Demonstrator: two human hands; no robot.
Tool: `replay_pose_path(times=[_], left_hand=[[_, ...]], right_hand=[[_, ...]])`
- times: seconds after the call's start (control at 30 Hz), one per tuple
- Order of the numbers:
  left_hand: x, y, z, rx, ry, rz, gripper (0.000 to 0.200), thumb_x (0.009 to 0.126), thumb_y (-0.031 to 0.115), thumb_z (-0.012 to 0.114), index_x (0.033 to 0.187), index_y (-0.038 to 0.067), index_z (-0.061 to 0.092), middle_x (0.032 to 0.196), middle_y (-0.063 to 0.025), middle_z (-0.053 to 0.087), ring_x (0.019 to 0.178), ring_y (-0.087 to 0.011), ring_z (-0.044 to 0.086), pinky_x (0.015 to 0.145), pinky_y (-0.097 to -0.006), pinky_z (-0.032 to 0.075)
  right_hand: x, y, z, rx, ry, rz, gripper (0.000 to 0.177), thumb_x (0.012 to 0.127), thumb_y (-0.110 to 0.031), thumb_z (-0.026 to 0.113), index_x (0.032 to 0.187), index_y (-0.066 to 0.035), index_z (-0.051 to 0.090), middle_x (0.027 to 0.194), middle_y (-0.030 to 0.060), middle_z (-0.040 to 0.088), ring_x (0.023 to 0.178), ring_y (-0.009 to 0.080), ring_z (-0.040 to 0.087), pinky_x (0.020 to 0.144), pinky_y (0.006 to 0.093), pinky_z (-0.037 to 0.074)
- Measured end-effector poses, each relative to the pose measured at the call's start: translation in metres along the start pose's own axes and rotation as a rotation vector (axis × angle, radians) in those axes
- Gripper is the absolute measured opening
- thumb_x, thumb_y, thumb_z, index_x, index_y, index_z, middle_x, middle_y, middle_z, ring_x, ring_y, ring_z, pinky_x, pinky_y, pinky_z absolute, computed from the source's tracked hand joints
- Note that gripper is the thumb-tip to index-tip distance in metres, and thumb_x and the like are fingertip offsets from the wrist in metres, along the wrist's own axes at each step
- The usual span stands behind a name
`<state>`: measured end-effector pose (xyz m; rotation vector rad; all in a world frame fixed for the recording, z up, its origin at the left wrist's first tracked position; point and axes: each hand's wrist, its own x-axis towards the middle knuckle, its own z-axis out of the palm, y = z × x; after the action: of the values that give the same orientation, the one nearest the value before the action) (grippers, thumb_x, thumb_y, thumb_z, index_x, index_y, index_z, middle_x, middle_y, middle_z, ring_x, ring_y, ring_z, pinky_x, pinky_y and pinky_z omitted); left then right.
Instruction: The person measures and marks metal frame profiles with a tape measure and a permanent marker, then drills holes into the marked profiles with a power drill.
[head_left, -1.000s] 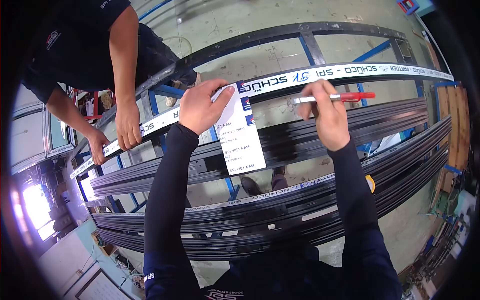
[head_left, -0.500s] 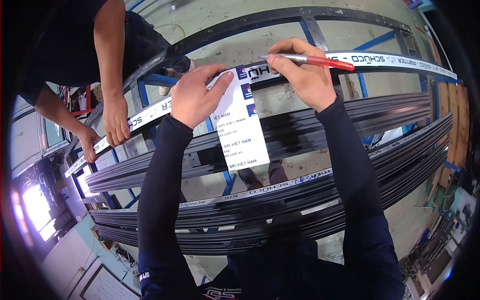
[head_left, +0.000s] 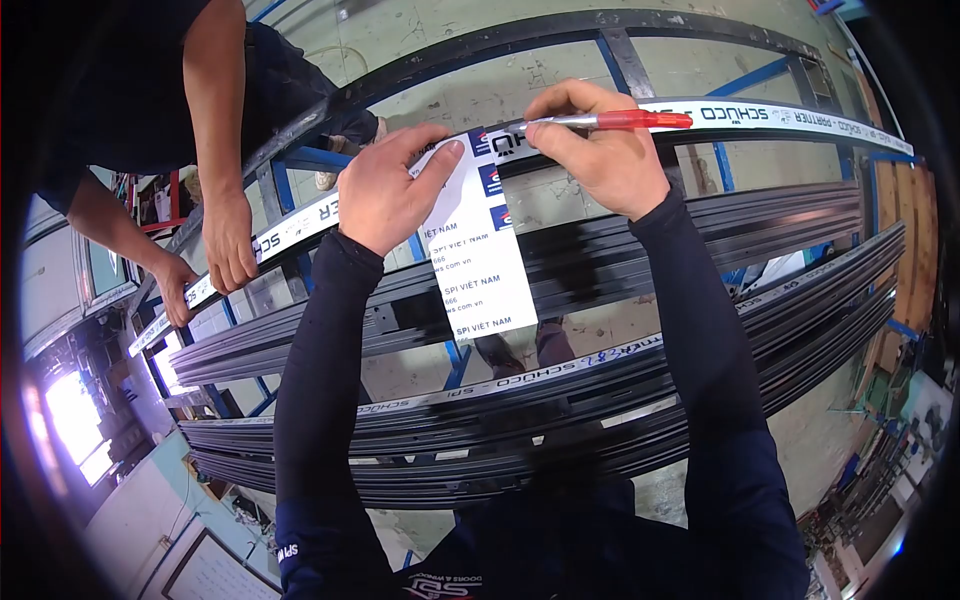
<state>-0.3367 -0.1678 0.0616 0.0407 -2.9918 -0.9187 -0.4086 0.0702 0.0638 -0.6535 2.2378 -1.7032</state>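
Observation:
My left hand (head_left: 390, 195) holds a white printed label sheet (head_left: 490, 280) against a long profile covered with white "SCHÜCO" film (head_left: 760, 115). Its thumb lies on the sheet, and the other fingers reach toward the profile's far edge. The sheet hangs down toward me, with blue and red logos along its right side. Pinched in my right hand (head_left: 605, 160) is a pen (head_left: 640, 119) with a red transparent part pointing right. Its tip is just right of the sheet's upper edge, over the film; whether it touches cannot be made out.
Another person's two hands (head_left: 230, 245) rest on the film-covered profile at the left. Several dark profiles (head_left: 800, 215) lie nearer me across a blue and black metal rack (head_left: 480, 50). Wooden boards (head_left: 900, 240) stand at the right, and my shoes (head_left: 553, 343) show below.
The pen and my right hand have shifted slightly left, bringing the tip closer to the sheet's edge. My left hand keeps its hold on the sheet.

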Motion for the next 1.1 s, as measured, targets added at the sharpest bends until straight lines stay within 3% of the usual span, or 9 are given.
replay_pose_path(times=[0.13, 0.47, 0.87, 0.97, 1.1], left_hand=[[0.0004, 0.0, 0.0, -0.013, 0.001, -0.002, 0.034, 0.095, 0.038, 0.064, 0.111, 0.008, 0.073, 0.094, -0.0096, 0.073, 0.08, -0.0226, 0.069, 0.072, -0.0312, 0.051], [0.0013, 0.0001, 0.0001, -0.024, -0.013, -0.026, 0.037, 0.094, 0.039, 0.065, 0.112, 0.008, 0.073, 0.092, -0.0102, 0.074, 0.078, -0.0207, 0.07, 0.07, -0.0304, 0.051], [0.0008, -0.0017, 0.0018, -0.027, 0.004, -0.016, 0.036, 0.094, 0.039, 0.066, 0.111, 0.008, 0.074, 0.09, -0.0093, 0.074, 0.076, -0.019, 0.069, 0.069, -0.0293, 0.051], [0.0007, -0.0016, 0.0017, -0.028, 0.003, -0.015, 0.035, 0.094, 0.039, 0.066, 0.111, 0.009, 0.074, 0.089, -0.009, 0.073, 0.076, -0.0187, 0.069, 0.068, -0.0287, 0.05], [0.0009, 0.0007, 0.0012, -0.02, 0.001, -0.027, 0.035, 0.094, 0.039, 0.066, 0.111, 0.009, 0.074, 0.089, -0.009, 0.073, 0.075, -0.0182, 0.069, 0.067, -0.0286, 0.05]], right_hand=[[-0.0024, -0.0027, 0.0012, -0.071, -0.025, -0.011, 0.027, 0.084, -0.025, 0.068, 0.096, -0.001, 0.072, 0.083, 0.0105, 0.072, 0.077, 0.018, 0.069, 0.073, 0.0305, 0.053], [-0.0045, -0.0004, 0.0019, -0.153, -0.088, -0.068, 0.03, 0.082, -0.03, 0.068, 0.093, -0.003, 0.073, 0.083, 0.0151, 0.072, 0.073, 0.0287, 0.069, 0.071, 0.0342, 0.054], [-0.0056, -0.0009, 0.0013, -0.159, -0.115, -0.108, 0.03, 0.082, -0.03, 0.07, 0.093, -0.002, 0.073, 0.081, 0.0153, 0.072, 0.073, 0.0287, 0.069, 0.069, 0.0347, 0.054], [-0.0058, -0.0046, 0.0024, -0.153, -0.12, -0.033, 0.024, 0.084, -0.021, 0.072, 0.093, 0.001, 0.073, 0.083, 0.0121, 0.074, 0.076, 0.0213, 0.072, 0.07, 0.0307, 0.054], [-0.006, 0.0008, 0.0037, -0.141, -0.093, -0.09, 0.028, 0.082, -0.029, 0.071, 0.092, -0.002, 0.073, 0.083, 0.0158, 0.072, 0.074, 0.03, 0.069, 0.07, 0.0351, 0.054]])
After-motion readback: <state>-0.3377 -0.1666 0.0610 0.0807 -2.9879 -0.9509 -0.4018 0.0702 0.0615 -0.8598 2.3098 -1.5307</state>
